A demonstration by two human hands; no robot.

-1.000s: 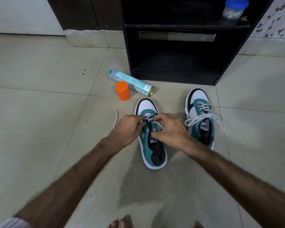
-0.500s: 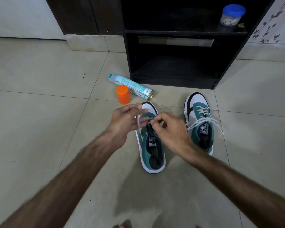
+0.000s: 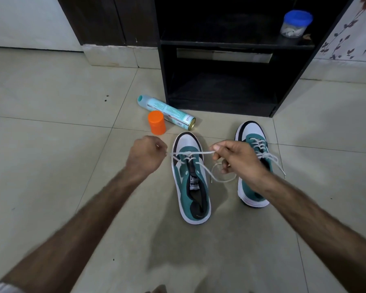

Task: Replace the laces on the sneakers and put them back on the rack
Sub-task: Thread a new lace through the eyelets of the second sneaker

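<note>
Two teal, white and black sneakers stand on the tiled floor, toes toward the black rack (image 3: 220, 106). The left sneaker (image 3: 191, 187) has a white lace (image 3: 199, 153) knotted across its upper eyelets. My left hand (image 3: 145, 154) grips one end of that lace, left of the shoe. My right hand (image 3: 236, 158) pinches the other end to the right, and a slack loop hangs below it. The lace runs taut between both fists. The right sneaker (image 3: 253, 132) is laced, partly hidden behind my right hand and wrist.
A teal spray can (image 3: 166, 109) lies on its side in front of the rack, with an orange cap (image 3: 156, 122) standing beside it. A blue-lidded jar (image 3: 295, 23) sits on the rack's upper shelf. A wall with a floral pattern stands at the right.
Both hands have moved apart from the shoe's tongue, left hand leftward and right hand rightward, drawing the lace taut into a knot.
</note>
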